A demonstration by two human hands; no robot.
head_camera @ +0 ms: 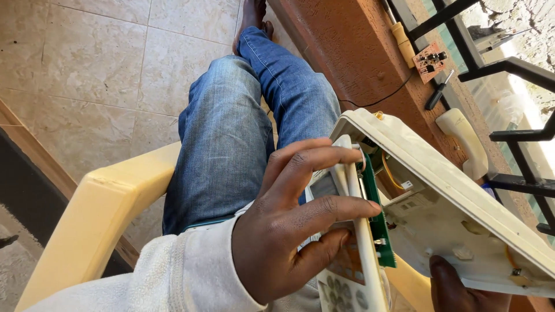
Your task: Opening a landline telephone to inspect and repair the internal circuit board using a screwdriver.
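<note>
Cream plastic chair (pixel 98 214) under seated person, legs in jeans (pixel 231 127) stretched far. Opened cream device over lap: back shell (pixel 462 202) swung right, propped from below by right hand (pixel 454 286), grip hidden, cannot tell. Left hand (pixel 289 231) clamps front panel (pixel 352 231), fingers wrapped over edge, exposing green circuit board (pixel 378 222). Screwdriver (pixel 437 92) and small board (pixel 430 60) on far ledge.

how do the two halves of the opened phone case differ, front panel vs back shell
The front panel stands on edge in the left hand, carrying a keypad, a small screen and a green circuit board. The back shell swings open to the right, showing a mostly bare inside with an orange wire; only fingertips of the right hand prop it from below. Both are cream plastic.
</note>
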